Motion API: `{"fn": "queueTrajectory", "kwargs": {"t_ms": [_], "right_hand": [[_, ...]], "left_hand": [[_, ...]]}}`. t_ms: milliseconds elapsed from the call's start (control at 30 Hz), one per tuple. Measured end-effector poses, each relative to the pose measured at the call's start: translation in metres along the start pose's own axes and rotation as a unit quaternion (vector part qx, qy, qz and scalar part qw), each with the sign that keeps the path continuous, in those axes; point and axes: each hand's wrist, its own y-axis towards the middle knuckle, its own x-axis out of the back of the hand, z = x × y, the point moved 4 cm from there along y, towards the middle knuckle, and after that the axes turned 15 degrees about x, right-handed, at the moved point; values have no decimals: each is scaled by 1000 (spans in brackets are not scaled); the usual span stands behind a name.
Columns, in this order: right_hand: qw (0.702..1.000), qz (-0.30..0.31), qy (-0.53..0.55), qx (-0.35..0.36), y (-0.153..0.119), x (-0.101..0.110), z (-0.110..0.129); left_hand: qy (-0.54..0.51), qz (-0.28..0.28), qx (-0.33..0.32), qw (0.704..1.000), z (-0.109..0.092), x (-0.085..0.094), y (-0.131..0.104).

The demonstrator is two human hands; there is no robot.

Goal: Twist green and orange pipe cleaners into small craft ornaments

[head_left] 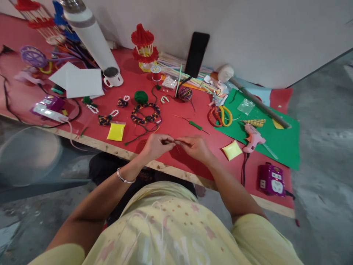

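Above the front part of the red table (176, 169), my left hand (158, 145) and my right hand (194, 147) meet fingertip to fingertip. Both are closed in a pinch on a thin thread (178, 148), whose loose end hangs below the fingers; most of it is hidden. Just beyond my right hand lies a crochet hook with a green grip (195, 125). A braided ring of dark multicolour yarn (145, 113) rests past my left hand, with trailing green strands. Farther back are a multicolour yarn ball (185, 94) and a green yarn ball (141, 97).
Scissors (220, 115) and a pink glue gun (252, 138) lie to the right, near a purple power socket box (272, 179). Yellow packets (116, 131) flank the hands. At the back stand a phone (196, 54), a mug (113, 77) and a white bottle (92, 40).
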Motion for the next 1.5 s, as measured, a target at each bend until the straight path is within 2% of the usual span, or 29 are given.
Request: {"fn": "queueTrajectory", "kwargs": {"t_ms": [167, 300, 400, 567, 933, 1100, 1200, 1300, 1400, 1500], "right_hand": [[993, 23, -99, 53, -1, -1, 5], [994, 5, -90, 64, 0, 3, 8], [997, -7, -61, 54, 1, 5, 9], [1000, -12, -18, 19, 2, 6, 11], [994, -49, 93, -17, -2, 3, 4], [996, -57, 74, -15, 1, 1, 6], [995, -74, 65, -24, 2, 0, 9], [991, -113, 58, -41, 1, 2, 11], [991, -126, 31, -36, -2, 2, 14], [992, -122, -11, -26, -7, 1, 19]], "left_hand": [[-37, 1, 39, 999, -7, -2, -4], [-92, 16, 109, 990, -6, -2, -7], [-141, 47, 132, 980, -3, -4, -8], [-189, 77, 130, 970, -2, -6, -9], [-172, 97, 116, 973, -1, -5, -7], [-150, 90, 89, 980, -2, -7, -5], [-149, 54, 73, 985, -5, -8, -9], [-116, -37, 40, 992, -8, -6, -19], [-24, -140, -29, 989, -12, -2, -33], [99, -189, -110, 971, -14, -1, -44]]}}
